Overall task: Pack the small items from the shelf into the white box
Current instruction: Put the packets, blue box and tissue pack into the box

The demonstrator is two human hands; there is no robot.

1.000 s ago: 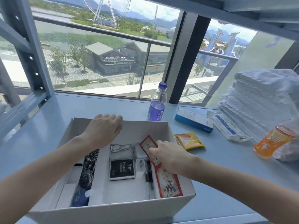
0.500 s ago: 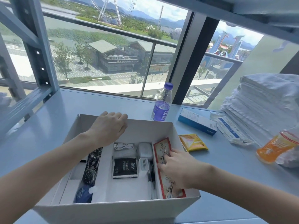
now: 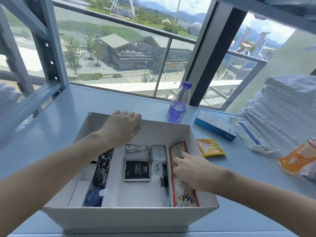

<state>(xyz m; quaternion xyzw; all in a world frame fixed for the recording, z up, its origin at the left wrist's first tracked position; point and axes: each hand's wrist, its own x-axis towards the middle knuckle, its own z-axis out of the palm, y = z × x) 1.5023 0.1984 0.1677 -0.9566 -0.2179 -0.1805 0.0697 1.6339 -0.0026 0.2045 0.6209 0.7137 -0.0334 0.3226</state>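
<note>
The open white box (image 3: 130,218) stands on the blue shelf in front of me. My left hand (image 3: 121,129) curls over its far rim. My right hand (image 3: 193,170) is inside at the right wall, fingers on a long red packet (image 3: 184,194) that lies flat there. Also in the box are a black tissue pack (image 3: 136,171), a white cable (image 3: 136,148), a white earbud case (image 3: 158,153), a white charger (image 3: 156,169), a pen (image 3: 165,182), a dark watch (image 3: 101,170) and a blue pouch (image 3: 92,196).
Right of the box on the shelf lie a yellow sachet (image 3: 210,147), a blue-and-white carton (image 3: 214,128) and a clear plastic packet (image 3: 253,137). A purple-labelled water bottle (image 3: 177,106) stands behind. An orange container (image 3: 297,159) and stacked white towels (image 3: 283,106) fill the right.
My right hand has lowered the red packet from tilted above the box to flat along the right wall. My left hand has stayed on the far rim.
</note>
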